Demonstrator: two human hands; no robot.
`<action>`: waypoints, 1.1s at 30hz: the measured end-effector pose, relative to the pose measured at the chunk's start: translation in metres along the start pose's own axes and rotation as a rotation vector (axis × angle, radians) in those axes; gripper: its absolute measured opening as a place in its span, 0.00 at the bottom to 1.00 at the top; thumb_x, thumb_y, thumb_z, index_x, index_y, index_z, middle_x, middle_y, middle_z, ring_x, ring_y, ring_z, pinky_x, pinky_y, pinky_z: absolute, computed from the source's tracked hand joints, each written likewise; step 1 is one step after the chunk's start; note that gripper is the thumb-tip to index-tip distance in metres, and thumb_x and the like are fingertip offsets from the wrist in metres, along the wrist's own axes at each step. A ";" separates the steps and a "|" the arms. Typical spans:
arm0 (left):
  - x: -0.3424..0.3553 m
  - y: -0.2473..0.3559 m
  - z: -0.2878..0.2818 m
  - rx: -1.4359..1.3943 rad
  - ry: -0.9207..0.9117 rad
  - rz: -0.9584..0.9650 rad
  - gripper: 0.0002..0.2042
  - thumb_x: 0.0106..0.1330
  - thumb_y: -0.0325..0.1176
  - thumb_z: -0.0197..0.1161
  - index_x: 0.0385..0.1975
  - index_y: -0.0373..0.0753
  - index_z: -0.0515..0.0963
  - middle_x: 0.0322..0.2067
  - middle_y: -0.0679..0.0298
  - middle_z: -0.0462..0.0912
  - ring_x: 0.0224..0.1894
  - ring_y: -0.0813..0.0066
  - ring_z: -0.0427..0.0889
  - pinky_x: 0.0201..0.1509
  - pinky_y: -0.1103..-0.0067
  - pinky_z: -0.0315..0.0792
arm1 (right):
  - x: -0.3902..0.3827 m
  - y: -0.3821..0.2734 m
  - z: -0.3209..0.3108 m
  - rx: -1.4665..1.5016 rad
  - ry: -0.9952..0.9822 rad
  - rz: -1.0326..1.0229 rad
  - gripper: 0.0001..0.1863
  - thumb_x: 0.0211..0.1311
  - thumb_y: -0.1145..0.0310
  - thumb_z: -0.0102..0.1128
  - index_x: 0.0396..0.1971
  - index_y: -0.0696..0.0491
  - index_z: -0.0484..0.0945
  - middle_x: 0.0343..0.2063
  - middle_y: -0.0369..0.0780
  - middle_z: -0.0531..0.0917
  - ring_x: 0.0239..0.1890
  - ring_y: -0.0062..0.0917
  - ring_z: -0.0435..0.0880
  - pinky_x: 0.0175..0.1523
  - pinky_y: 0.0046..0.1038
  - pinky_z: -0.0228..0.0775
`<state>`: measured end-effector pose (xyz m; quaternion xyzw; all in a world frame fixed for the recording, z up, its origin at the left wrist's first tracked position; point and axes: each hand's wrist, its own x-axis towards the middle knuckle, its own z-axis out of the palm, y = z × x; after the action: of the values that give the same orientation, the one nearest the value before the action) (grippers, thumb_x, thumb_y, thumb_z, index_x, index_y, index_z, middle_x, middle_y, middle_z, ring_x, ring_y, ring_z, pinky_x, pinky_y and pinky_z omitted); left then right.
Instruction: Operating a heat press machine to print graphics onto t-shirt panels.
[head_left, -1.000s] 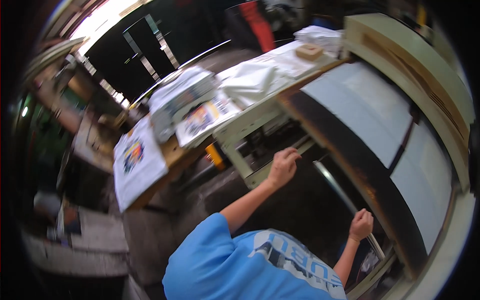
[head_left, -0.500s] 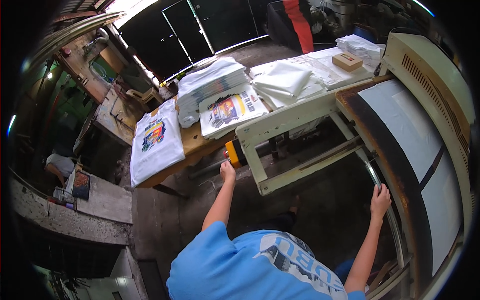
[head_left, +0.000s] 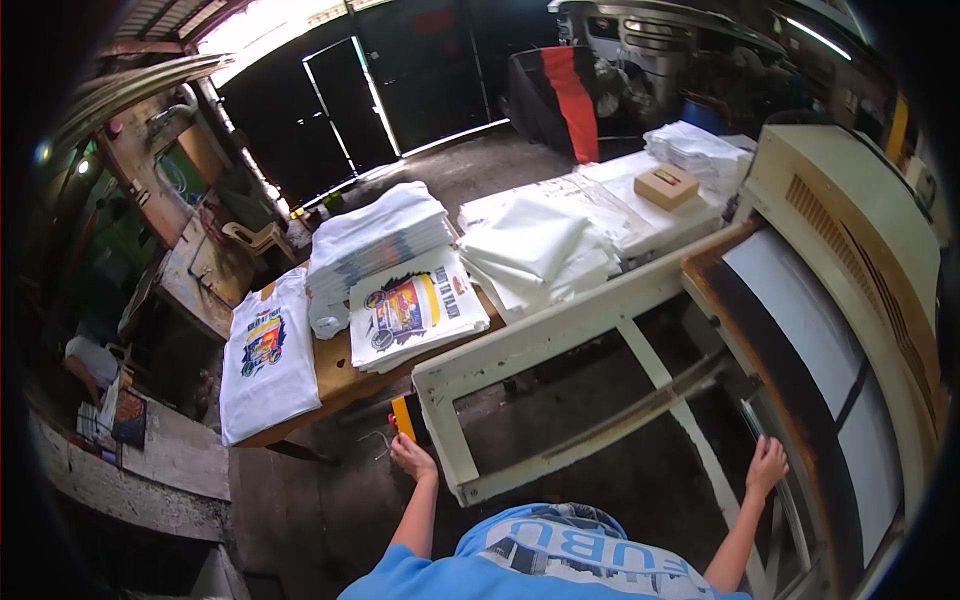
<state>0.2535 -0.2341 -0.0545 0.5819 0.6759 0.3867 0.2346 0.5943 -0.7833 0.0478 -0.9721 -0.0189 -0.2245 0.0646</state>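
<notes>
My left hand (head_left: 415, 460) is at the lower edge of a small yellow push-button box (head_left: 405, 418) with a red button, fixed to the end of a cream metal frame (head_left: 436, 400). Its fingers are curled against the box; what they grip, if anything, is hidden. My right hand (head_left: 766, 468) is closed around a shiny metal bar (head_left: 790, 520) alongside the heat press. On the press bed, which has a rusty brown and black rim (head_left: 770, 370), lies a pale sheet (head_left: 800, 300) crossed by a dark strip. The beige vented hood (head_left: 850, 220) of the press stands on its far right side.
A long table beyond the frame holds a printed white T-shirt (head_left: 268, 350), a stack of folded shirts (head_left: 380, 240), printed shirts (head_left: 415, 310), loose white fabric (head_left: 530, 245) and a cardboard box (head_left: 666, 187). A plastic chair (head_left: 258, 238) and a bent-over person (head_left: 92, 362) are at left.
My view has shifted, so the table and frame sit lower and further left. Both hands keep their places, the left at the yellow box, the right on the metal bar.
</notes>
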 end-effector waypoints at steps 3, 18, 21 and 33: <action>-0.002 0.006 -0.002 0.017 0.036 -0.019 0.19 0.66 0.46 0.42 0.40 0.35 0.69 0.42 0.49 0.69 0.45 0.53 0.68 0.49 0.66 0.63 | 0.029 0.020 0.021 -0.020 -0.008 0.046 0.19 0.63 0.51 0.40 0.31 0.52 0.72 0.31 0.40 0.76 0.38 0.37 0.73 0.44 0.40 0.60; 0.002 0.007 -0.006 0.122 0.108 -0.081 0.20 0.66 0.47 0.44 0.44 0.36 0.72 0.44 0.49 0.69 0.47 0.55 0.68 0.51 0.70 0.63 | 0.176 0.090 0.078 -0.053 -0.280 0.308 0.31 0.61 0.40 0.30 0.32 0.52 0.75 0.36 0.41 0.78 0.43 0.38 0.73 0.51 0.46 0.55; 0.003 0.016 -0.001 0.123 0.052 -0.108 0.22 0.65 0.50 0.44 0.43 0.36 0.73 0.45 0.48 0.70 0.48 0.54 0.68 0.52 0.69 0.62 | 0.202 0.112 0.088 -0.057 -0.287 0.359 0.33 0.59 0.37 0.29 0.34 0.51 0.76 0.39 0.43 0.78 0.45 0.41 0.73 0.52 0.47 0.56; 0.020 -0.031 -0.023 -0.341 -0.055 -0.061 0.23 0.64 0.47 0.48 0.46 0.31 0.70 0.43 0.59 0.75 0.43 0.72 0.72 0.50 0.77 0.65 | 0.316 0.104 0.103 -0.144 -0.595 0.411 0.45 0.51 0.30 0.34 0.56 0.56 0.61 0.57 0.46 0.63 0.60 0.38 0.59 0.62 0.41 0.49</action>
<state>0.2126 -0.2212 -0.0634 0.5234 0.6111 0.4722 0.3601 0.9301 -0.8705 0.0823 -0.9804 0.1748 0.0851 0.0314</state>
